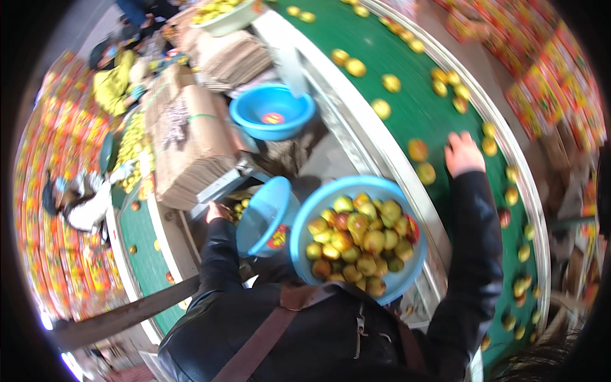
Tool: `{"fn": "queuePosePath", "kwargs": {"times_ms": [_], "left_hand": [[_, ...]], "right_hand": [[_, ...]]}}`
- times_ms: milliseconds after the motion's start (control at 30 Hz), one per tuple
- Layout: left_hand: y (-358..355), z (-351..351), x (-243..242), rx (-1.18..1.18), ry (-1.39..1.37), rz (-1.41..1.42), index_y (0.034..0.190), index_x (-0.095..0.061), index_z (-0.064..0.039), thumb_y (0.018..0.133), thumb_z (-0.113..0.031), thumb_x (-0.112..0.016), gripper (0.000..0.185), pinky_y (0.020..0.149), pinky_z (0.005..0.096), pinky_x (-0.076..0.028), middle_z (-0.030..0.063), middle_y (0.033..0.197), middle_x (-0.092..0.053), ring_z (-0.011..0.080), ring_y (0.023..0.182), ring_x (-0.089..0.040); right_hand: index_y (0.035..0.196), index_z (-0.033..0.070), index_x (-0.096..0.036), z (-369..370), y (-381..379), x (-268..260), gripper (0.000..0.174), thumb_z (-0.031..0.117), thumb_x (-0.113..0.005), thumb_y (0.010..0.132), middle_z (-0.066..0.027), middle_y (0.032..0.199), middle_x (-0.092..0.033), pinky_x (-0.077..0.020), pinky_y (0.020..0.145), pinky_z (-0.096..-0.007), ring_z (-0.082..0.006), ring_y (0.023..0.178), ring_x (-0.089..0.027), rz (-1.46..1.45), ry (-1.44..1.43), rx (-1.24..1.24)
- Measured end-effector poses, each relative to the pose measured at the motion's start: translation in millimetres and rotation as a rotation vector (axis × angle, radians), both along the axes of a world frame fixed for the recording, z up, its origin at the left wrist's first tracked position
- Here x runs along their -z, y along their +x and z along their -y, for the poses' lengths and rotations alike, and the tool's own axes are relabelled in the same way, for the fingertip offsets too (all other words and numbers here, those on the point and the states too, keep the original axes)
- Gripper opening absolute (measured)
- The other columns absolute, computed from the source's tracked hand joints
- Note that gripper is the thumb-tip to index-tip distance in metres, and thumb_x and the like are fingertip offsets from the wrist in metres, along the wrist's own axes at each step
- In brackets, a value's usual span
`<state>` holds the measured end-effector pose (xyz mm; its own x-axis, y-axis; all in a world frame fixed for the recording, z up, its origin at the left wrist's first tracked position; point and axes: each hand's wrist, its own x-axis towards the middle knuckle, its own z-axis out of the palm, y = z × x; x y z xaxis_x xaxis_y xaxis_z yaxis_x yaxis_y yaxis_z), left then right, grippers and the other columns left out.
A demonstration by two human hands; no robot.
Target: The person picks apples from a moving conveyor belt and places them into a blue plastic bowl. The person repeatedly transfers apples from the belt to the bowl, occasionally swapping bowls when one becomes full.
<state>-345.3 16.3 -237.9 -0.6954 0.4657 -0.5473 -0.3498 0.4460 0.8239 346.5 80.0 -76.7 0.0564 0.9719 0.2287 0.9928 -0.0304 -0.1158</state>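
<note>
My right hand (464,153) reaches over the green conveyor belt (405,112), knuckles up and fingers curled. Whether a fruit is under the fingers is hidden. Round yellow-green fruits with reddish patches lie around it, the closest pair (422,162) just to its left. On my left side, my left hand (218,211) is at the end of a metal frame (222,186), beside a tilted blue basin (267,215); its grip is unclear. Between my arms, a large light-blue basin (303,238) holds a heap of the same fruit (365,234).
Another blue basin (272,110) stands ahead, near stacked brown cardboard (191,138). A second green belt (141,238) runs at the left, where two people (112,83) (88,205) work beside piled fruit (131,153). Printed cartons (549,90) are stacked at right.
</note>
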Motion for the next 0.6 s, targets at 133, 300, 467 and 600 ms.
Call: {"fn": "queuePosePath", "kwargs": {"times_ms": [133, 300, 467, 600], "left_hand": [[-71.5, 30.3, 84.7, -0.220, -0.040, 0.054, 0.104, -0.066, -0.008, 0.089, -0.050, -0.059, 0.045, 0.068, 0.0415, -0.049, 0.0132, 0.092, -0.070, 0.0314, 0.081, -0.063], [-55.1, 32.1, 76.8, -0.147, -0.209, -0.092, 0.103, -0.066, -0.005, 0.088, -0.042, -0.059, 0.041, 0.075, 0.0396, -0.049, 0.0156, 0.098, -0.068, 0.0313, 0.087, -0.063], [-11.5, -5.1, 15.9, 0.364, -0.448, -0.869, 0.103, -0.066, -0.001, 0.087, -0.033, -0.058, 0.037, 0.081, 0.0377, -0.049, 0.0180, 0.105, -0.067, 0.0313, 0.093, -0.063], [77.9, -54.7, -60.0, 0.348, 0.298, -0.661, 0.099, -0.065, -0.002, 0.089, -0.025, -0.057, 0.026, 0.065, 0.0322, -0.046, 0.0116, 0.078, -0.062, 0.0207, 0.069, -0.057]], "right_hand": [[0.084, 0.007, -0.062, 28.5, -16.7, -19.7, 0.006, 0.012, -0.063, 0.081, -0.0129, 0.083, -0.060, -0.0509, 0.068, -0.0423, -0.0332, 0.074, -0.062, -0.325, 0.102, -0.150], [0.090, -0.001, -0.063, 89.2, -60.5, -64.7, 0.010, -0.003, -0.055, 0.084, -0.0081, 0.077, -0.060, -0.0465, 0.065, -0.0249, -0.0124, 0.068, -0.055, -0.833, 0.012, -0.348], [0.114, 0.000, -0.062, 139.1, -87.4, -56.8, 0.026, 0.005, -0.049, 0.092, -0.0072, 0.077, -0.062, -0.0433, 0.060, -0.0229, -0.0120, 0.066, -0.055, -1.442, -0.117, -0.400], [0.134, 0.000, -0.046, 152.3, -81.5, -42.1, 0.043, 0.010, -0.052, 0.093, -0.0104, 0.091, -0.062, -0.0451, 0.067, -0.0246, -0.0149, 0.075, -0.058, -1.780, -0.241, -0.286]]}}
